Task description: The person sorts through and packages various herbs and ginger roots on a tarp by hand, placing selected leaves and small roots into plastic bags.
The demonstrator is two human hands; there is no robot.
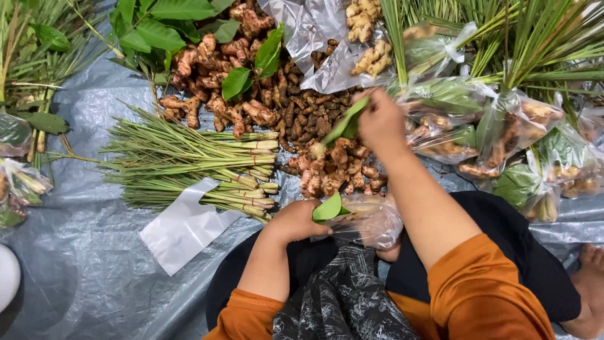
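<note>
A grey plastic sheet (94,277) covers the ground. On it, from the left, lie lemongrass stalks (189,164), then a heap of brown roots (302,119). The left hand (296,220) grips a clear bag (368,220) with a green leaf (328,208) at its mouth, on the lap. The right hand (380,119) pinches a long leaf (345,123) above the roots. Filled bags (503,132) sit right.
</note>
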